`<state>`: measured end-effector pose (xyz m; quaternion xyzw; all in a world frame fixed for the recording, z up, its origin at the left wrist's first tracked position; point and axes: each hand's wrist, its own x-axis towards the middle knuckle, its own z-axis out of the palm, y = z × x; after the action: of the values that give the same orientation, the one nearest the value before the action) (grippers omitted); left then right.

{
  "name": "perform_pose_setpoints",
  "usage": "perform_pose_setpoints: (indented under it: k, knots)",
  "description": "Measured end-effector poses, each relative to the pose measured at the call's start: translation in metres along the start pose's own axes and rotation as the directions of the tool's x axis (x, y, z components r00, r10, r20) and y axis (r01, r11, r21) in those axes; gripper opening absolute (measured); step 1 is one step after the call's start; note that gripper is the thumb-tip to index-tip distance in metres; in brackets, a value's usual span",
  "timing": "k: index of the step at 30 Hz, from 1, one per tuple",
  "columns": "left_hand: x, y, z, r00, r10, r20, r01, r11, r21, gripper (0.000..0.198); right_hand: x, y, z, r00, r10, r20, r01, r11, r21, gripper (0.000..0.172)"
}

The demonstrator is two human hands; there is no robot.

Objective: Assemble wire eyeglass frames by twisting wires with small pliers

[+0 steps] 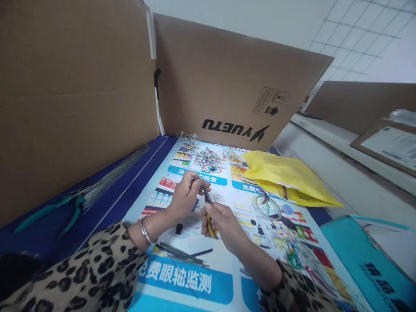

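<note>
Cardboard panels (227,82) screen the left and far sides of a printed poster sheet (175,305), which serves as the work surface. Yellow-handled pliers (208,197) are at the middle of it, raised above the print, nose pointing away from the worker. Right hand (224,223): wrapped around the handles. Left hand (186,195): drawn to a narrow pinch at the nose; any piece between the fingers is too small to identify.

Progress, as judged: fine plier work is under way, not complete. Tangled wire pieces (206,158) lie at the far side; whether finished items or scrap cannot be determined. Dark straight strips (182,254) near the worker and a bundle of straight wires (113,175) at left appear unworked. Teal-handled pliers (42,215) lie unused beside the bundle.

Containers: a yellow bag (286,171) lies at far right, a dark strand at its edge, interior not visible. Nearer, a teal packet (351,251) shows something white, unidentified. Farther right, a cardboard box (390,145) bears a white label; contents hidden.
</note>
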<state>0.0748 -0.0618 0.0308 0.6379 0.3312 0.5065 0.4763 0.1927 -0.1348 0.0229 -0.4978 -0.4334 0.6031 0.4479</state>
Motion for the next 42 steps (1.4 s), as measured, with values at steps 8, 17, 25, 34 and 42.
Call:
perform_pose_setpoints:
  k: [8, 17, 25, 34, 42]
  knots:
    - [-0.001, -0.002, -0.001, 1.0, 0.019, 0.008, -0.019, 0.997, 0.077, 0.014, 0.0, 0.0, 0.001, 1.0, -0.009, -0.007, 0.009, 1.0, -0.019, 0.035]
    - [-0.001, -0.004, -0.001, 0.999, 0.05, 0.007, -0.05, 0.995, 0.083, 0.011, 0.001, -0.001, 0.002, 1.0, 0.002, -0.021, -0.003, 0.999, -0.033, 0.036]
    - [-0.002, -0.005, 0.0, 0.998, 0.067, 0.02, -0.07, 0.989, 0.128, 0.012, 0.002, 0.002, 0.002, 0.999, -0.03, -0.014, 0.029, 0.997, -0.066, 0.034]
    - [0.013, 0.003, -0.018, 0.963, 0.099, 0.251, -0.171, 0.944, 0.282, 0.017, 0.002, 0.005, -0.005, 0.999, -0.049, -0.024, 0.044, 0.983, -0.177, 0.036]
    - [0.028, 0.021, -0.038, 0.871, -0.038, 0.489, -0.179, 0.904, 0.389, 0.02, 0.004, 0.007, -0.009, 0.997, -0.05, -0.053, 0.03, 0.945, -0.326, 0.036]
